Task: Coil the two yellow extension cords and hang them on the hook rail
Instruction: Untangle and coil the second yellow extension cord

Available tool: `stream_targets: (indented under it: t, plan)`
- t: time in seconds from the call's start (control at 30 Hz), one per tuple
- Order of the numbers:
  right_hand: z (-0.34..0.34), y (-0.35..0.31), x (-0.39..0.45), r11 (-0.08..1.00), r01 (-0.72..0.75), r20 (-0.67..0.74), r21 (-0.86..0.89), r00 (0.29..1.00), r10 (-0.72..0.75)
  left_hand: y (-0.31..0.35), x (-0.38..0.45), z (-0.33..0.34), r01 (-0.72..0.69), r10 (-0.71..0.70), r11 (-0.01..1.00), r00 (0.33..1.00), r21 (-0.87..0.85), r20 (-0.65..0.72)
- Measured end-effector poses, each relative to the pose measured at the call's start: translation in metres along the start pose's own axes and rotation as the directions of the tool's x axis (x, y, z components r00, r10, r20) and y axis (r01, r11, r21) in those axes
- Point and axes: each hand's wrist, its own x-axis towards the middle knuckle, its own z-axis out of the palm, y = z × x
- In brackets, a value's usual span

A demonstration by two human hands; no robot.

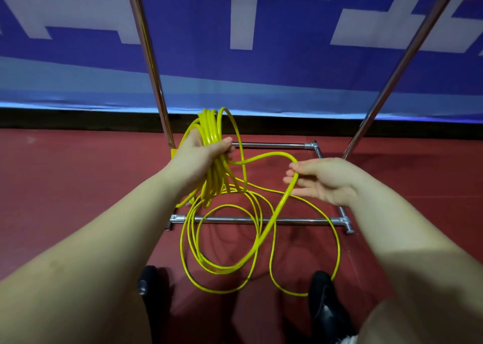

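Surface finishes: cord, frame, floor, backdrop
Yellow cord (264,235) has a smooth, glossy plastic jacket; rack tubes (261,220) are polished, reflective metal; red floor (78,186) looks matt; blue-and-white banner (235,56) shows a slight sheen.

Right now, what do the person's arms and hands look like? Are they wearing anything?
Both arms are bare from the picture's edge to the wrist, with no sleeves showing. The left hand and right hand wear no gloves, and no rings, watch or bracelets are visible.
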Motion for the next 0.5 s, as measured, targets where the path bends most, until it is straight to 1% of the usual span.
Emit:
stream_targets:
  t: [0.07, 0.1, 0.2, 0.27, 0.37, 0.5]
  plan:
    - [0.005, -0.003, 0.000, 0.985, -0.014, 0.000, 0.170, 1.000, 0.015, -0.004, -0.003, 0.007, 0.028, -0.030, 0.998, 0.999, 0.047, 0.038]
    - [0.007, -0.005, 0.001, 0.974, -0.011, -0.006, 0.226, 1.000, 0.012, -0.006, -0.006, 0.012, 0.050, -0.054, 0.997, 0.997, 0.066, 0.061]
    - [0.013, -0.006, 0.006, 0.947, 0.015, -0.039, 0.321, 0.999, -0.003, -0.010, -0.014, 0.025, 0.088, -0.102, 0.991, 0.984, 0.103, 0.144]
    - [0.016, -0.006, 0.010, 0.932, 0.031, -0.061, 0.362, 0.998, -0.009, -0.012, -0.017, 0.030, 0.103, -0.124, 0.988, 0.975, 0.118, 0.186]
    - [0.022, -0.007, 0.012, 0.926, 0.040, -0.068, 0.376, 0.998, -0.016, -0.010, -0.022, 0.034, 0.120, -0.162, 0.979, 0.949, 0.165, 0.270]
    - [0.023, -0.009, 0.015, 0.923, 0.013, -0.044, 0.385, 0.999, 0.005, -0.009, -0.022, 0.036, 0.138, -0.167, 0.985, 0.920, 0.106, 0.355]
